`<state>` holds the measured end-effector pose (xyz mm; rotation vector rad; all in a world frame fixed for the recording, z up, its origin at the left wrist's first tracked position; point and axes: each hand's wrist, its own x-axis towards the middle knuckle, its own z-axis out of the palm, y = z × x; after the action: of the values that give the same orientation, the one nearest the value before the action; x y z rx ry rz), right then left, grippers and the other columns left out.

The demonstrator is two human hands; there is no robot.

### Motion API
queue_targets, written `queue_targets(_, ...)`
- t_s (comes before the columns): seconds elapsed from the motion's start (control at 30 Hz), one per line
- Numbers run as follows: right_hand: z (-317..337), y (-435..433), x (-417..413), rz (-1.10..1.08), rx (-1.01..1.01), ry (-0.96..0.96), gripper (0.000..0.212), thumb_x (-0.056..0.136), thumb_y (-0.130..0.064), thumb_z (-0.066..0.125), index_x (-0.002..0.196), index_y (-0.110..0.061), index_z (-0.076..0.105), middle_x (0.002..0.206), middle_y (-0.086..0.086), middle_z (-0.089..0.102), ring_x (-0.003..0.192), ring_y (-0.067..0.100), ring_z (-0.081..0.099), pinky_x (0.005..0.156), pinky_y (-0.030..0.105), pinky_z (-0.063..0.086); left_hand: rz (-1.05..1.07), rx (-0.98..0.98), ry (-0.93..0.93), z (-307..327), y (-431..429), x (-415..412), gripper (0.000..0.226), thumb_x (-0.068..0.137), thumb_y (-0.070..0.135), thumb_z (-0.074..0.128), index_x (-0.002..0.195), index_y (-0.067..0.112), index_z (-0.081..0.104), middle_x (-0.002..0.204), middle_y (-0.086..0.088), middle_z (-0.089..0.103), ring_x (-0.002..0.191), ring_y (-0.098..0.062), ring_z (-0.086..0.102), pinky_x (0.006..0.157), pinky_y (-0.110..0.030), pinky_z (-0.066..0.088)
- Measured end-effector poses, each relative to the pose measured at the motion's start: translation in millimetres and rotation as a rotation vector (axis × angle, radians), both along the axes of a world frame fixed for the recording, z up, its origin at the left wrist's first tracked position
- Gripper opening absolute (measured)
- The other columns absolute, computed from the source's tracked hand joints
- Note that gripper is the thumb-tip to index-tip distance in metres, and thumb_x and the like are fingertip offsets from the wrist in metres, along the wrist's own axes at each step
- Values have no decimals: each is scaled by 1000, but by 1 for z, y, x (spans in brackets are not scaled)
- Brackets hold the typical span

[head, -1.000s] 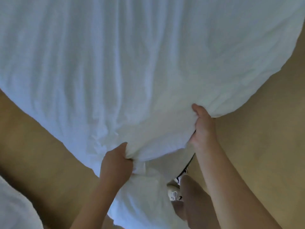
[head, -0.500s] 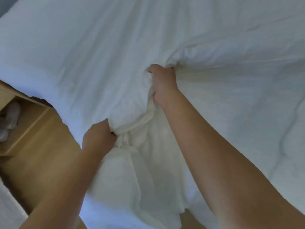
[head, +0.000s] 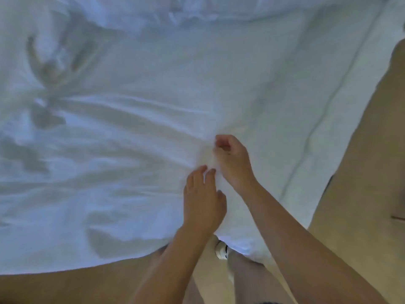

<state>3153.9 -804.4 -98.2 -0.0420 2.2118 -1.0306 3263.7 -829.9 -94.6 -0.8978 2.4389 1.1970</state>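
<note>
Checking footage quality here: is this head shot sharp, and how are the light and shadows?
Head view: soft throughout, the left hand and right hand lack crisp edges; dim bluish light on the sheet, grey shadows in its creases at left; wide-angle bends its near edge.

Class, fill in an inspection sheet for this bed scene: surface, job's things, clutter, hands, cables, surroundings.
Surface: hidden under the sheet.
Job's things: sheet, white, spread out and creased; creases run toward the right hand.
Clutter: nothing seen.
Hands: left hand lies on the sheet with its fingers straight; right hand has its fingers curled and seems to pinch a fold.
Cables: nothing seen.
Surroundings: tan floor near and to the right; a white shoe at the sheet's near edge.
</note>
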Motion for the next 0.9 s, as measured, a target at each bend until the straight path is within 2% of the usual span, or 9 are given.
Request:
queue_targets(0.13,-8,166,-36,-110,556,112,49,89,-25,59,133,-11,43,135,10,39,127,27,36,99,34,34,-228,144,-24,-10,104,-34,59,91,42,50,140,14,34,135,-4,41,120,-22,42,94,-31,35)
queue_targets(0.2,-15,222,-52,-271,654,65,67,86,-34,63,141,-12,32,144,12,30,132,31,31,100,40,35,-297,174,-135,-22,153,-47,70,87,55,51,139,13,30,132,-5,40,117,-23,43,88,-32,37)
queue_targets(0.37,-56,284,-92,-526,370,-180,87,77,-42,72,144,-13,24,142,6,31,122,24,42,95,36,41,-132,59,-350,-57,247,-74,83,76,64,58,135,13,29,124,-4,43,114,-24,44,88,-33,37)
queue_targets(0.47,-70,289,-114,-471,229,-156,88,74,-42,75,140,-11,25,139,6,35,106,18,45,81,27,38,147,114,-312,-67,289,-90,41,85,38,58,112,14,39,96,-3,54,97,-29,57,73,-34,41)
queue_targets(0.53,-70,289,-128,-372,119,-149,95,75,-44,74,144,-13,17,144,5,31,119,20,42,86,24,33,129,81,-304,-65,316,-90,19,85,18,51,90,18,33,71,5,44,77,-28,58,58,-30,34)
queue_targets(0.6,-67,293,-139,-237,153,-119,82,79,-36,71,139,-9,22,128,5,42,112,20,46,84,23,34,65,40,-292,-60,345,-79,21,83,13,47,86,20,28,66,8,35,66,-24,49,55,-29,29)
queue_targets(0.7,-64,324,-142,-309,187,-170,14,82,-8,58,89,-8,46,81,2,47,68,19,47,53,22,39,190,46,-343,-60,371,-57,13,85,14,47,90,20,36,73,5,48,69,-25,51,57,-29,32)
queue_targets(0.8,-53,367,-134,-545,54,-359,7,82,-3,55,83,-9,52,76,1,52,61,15,50,43,16,37,552,96,-312,-58,379,-48,15,83,9,47,94,20,47,72,5,52,71,-24,52,57,-31,36)
queue_targets(0.9,-32,375,-139,-511,-193,-501,9,83,-4,58,86,-11,54,74,-2,56,56,8,56,45,16,42,1001,89,-94,-43,376,-60,20,82,3,46,91,21,48,64,9,47,61,-8,49,54,-26,37)
